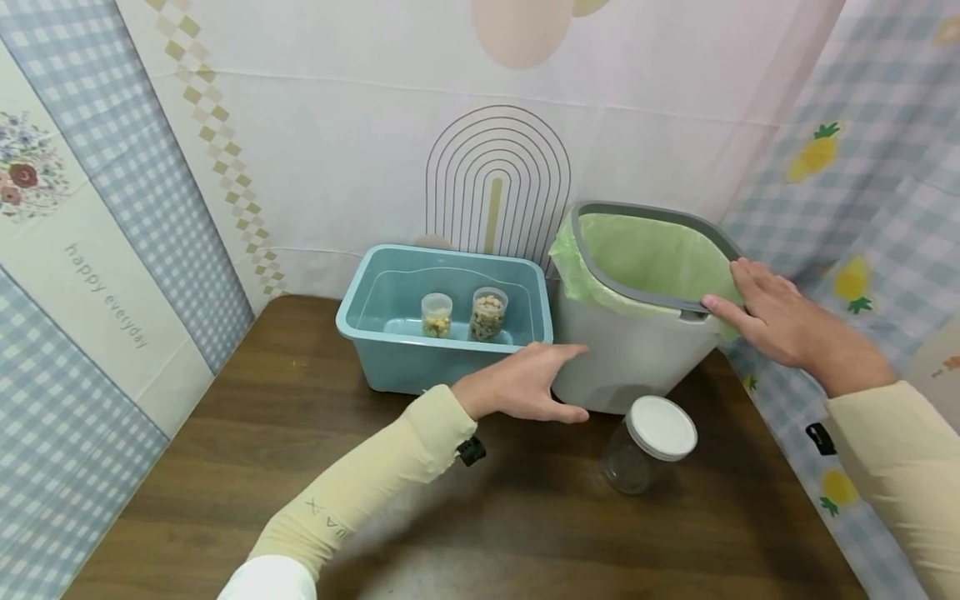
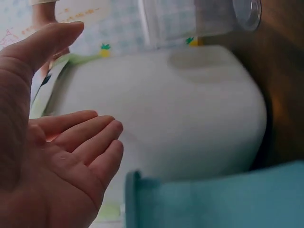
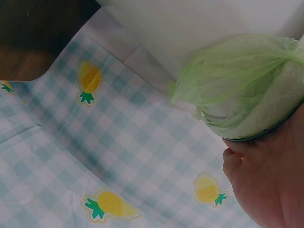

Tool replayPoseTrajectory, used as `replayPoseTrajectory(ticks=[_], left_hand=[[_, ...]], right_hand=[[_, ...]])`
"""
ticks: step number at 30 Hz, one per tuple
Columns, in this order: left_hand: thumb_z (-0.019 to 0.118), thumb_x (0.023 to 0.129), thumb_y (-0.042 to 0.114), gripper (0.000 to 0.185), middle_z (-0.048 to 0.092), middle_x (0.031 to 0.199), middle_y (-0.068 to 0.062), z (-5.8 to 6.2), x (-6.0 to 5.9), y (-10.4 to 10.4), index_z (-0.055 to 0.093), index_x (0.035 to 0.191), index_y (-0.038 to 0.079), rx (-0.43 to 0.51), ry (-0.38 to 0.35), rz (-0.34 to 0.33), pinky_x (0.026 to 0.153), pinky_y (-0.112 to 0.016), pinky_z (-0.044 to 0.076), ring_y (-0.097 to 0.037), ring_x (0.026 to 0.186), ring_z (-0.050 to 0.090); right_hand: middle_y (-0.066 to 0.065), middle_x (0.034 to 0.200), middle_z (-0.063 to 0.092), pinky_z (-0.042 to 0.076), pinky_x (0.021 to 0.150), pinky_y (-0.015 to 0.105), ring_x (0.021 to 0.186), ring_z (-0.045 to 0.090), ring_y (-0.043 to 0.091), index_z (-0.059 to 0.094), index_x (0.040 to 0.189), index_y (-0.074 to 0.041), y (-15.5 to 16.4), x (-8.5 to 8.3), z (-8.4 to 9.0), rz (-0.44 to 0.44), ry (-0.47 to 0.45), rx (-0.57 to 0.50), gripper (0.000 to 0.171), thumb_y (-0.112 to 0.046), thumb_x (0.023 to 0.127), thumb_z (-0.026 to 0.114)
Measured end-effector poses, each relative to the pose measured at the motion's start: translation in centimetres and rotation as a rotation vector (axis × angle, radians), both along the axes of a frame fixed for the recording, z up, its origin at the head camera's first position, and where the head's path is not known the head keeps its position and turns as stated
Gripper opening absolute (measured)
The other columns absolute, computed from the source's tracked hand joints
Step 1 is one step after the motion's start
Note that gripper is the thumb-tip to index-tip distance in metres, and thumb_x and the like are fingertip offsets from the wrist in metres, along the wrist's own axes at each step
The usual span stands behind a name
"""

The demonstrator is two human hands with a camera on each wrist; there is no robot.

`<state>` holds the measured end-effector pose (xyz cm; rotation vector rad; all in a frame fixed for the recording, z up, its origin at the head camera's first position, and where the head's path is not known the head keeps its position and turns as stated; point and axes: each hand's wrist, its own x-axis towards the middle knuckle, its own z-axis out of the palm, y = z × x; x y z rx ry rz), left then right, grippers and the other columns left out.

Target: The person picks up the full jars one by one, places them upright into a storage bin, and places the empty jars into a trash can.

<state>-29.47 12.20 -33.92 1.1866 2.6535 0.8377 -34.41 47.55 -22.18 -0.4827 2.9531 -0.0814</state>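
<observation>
A grey-rimmed white trash bin (image 1: 630, 358) is lined with a green plastic bag (image 1: 660, 250). My right hand (image 1: 772, 317) rests on the bin's right rim, fingers fairly straight; in the right wrist view the bag (image 3: 237, 90) bunches outside the rim beside that hand (image 3: 270, 175). My left hand (image 1: 525, 383) holds nothing, its thumb and fingers spread apart in front of the bin. In the left wrist view its palm (image 2: 61, 175) shows bare beside the bin's wall (image 2: 166, 114). A clear jar (image 1: 630, 458) with a white lid (image 1: 662, 427) stands just right of it.
A blue plastic basin (image 1: 442, 367) stands left of the bin, holding two small clear cups: one with yellowish bits (image 1: 437, 317), one with beige and dark pieces (image 1: 488, 315). The brown wooden table (image 1: 300, 433) meets patterned cloth at the back and sides.
</observation>
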Motion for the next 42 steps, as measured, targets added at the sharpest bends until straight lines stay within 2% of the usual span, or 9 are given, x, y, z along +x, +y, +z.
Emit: replayPoseTrajectory(ticks=[4,13,22,27,34,42], left_hand=[[0.078,0.092,0.05,0.091,0.047,0.166,-0.006,-1.2,-0.3,1.7,0.04,0.163,0.009,0.032,-0.009,0.001,0.122,-0.033,0.045,-0.019,0.15,0.05],[0.085,0.085,0.054,0.099,0.05,0.163,-0.005,-3.9,-1.1,5.1,0.042,0.162,0.008,0.119,-0.045,-0.043,0.119,-0.026,0.047,-0.016,0.148,0.052],[0.088,0.081,0.054,0.099,0.053,0.161,-0.002,-6.9,-1.7,7.5,0.044,0.16,0.012,0.175,-0.095,-0.014,0.117,-0.024,0.048,-0.015,0.145,0.054],[0.089,0.08,0.053,0.098,0.055,0.159,0.001,-8.5,-1.5,8.6,0.046,0.159,0.013,0.21,-0.119,-0.008,0.114,-0.021,0.048,-0.012,0.143,0.056],[0.091,0.078,0.054,0.099,0.059,0.154,0.002,-9.4,-1.4,9.7,0.047,0.158,0.016,0.242,-0.114,0.022,0.111,-0.019,0.049,-0.009,0.139,0.058],[0.092,0.077,0.051,0.096,0.062,0.149,0.001,-10.0,-1.6,10.8,0.05,0.155,0.015,0.25,-0.117,0.001,0.108,-0.014,0.048,-0.007,0.134,0.061]], right_hand=[[0.038,0.17,-0.013,-0.001,0.126,0.075,0.159,-0.008,0.058,-0.011,0.164,0.009,-0.1,0.1,0.0,0.001,-0.004,0.0,0.093,-0.058,0.113,0.027],[0.036,0.17,-0.014,-0.002,0.126,0.075,0.159,-0.009,0.057,-0.011,0.164,0.008,0.1,-0.1,0.1,-0.011,0.001,-0.004,0.093,-0.059,0.112,0.027],[0.036,0.171,-0.014,-0.003,0.127,0.075,0.16,-0.009,0.057,-0.011,0.165,0.007,-0.2,-0.1,0.2,-0.013,0.0,-0.011,0.093,-0.059,0.112,0.027],[0.037,0.171,-0.013,-0.002,0.127,0.074,0.16,-0.008,0.057,-0.011,0.164,0.008,-0.5,-0.1,0.0,-0.016,0.008,-0.007,0.093,-0.059,0.112,0.027],[0.037,0.171,-0.013,-0.003,0.128,0.073,0.16,-0.008,0.056,-0.012,0.164,0.008,-0.6,0.1,0.0,-0.017,0.007,-0.009,0.093,-0.059,0.112,0.027],[0.037,0.171,-0.013,-0.004,0.128,0.072,0.16,-0.008,0.056,-0.012,0.164,0.008,-0.2,0.3,-0.1,-0.025,0.0,-0.016,0.093,-0.058,0.113,0.028]])
